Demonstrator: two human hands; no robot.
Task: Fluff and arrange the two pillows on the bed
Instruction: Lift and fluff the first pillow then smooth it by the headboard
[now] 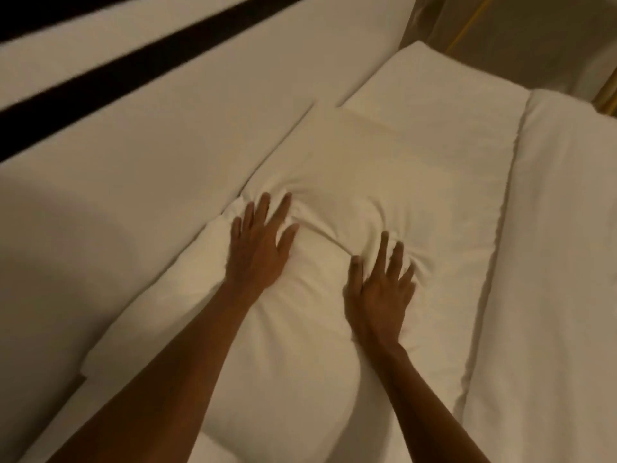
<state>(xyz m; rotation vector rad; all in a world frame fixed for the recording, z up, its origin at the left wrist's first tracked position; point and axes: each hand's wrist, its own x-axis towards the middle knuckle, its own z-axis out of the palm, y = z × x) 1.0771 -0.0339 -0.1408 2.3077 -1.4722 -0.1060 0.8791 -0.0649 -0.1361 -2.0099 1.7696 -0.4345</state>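
Observation:
A white pillow [293, 345] lies across the middle of the bed, running from the lower left toward the upper right. My left hand [258, 245] presses flat on its upper left part, fingers spread. On the right, my right hand [379, 289] also pushes down with splayed fingers, and the cover wrinkles between the two hands. A second white pillow [434, 128] lies farther away at the upper right, its near end partly under the first pillow. Neither hand holds anything.
A pale padded headboard [150, 138] with a dark stripe [133, 65] runs along the left. A white duvet [561, 262] covers the bed on the right. Beyond the far pillow stands a beige wall with a yellow line [462, 25].

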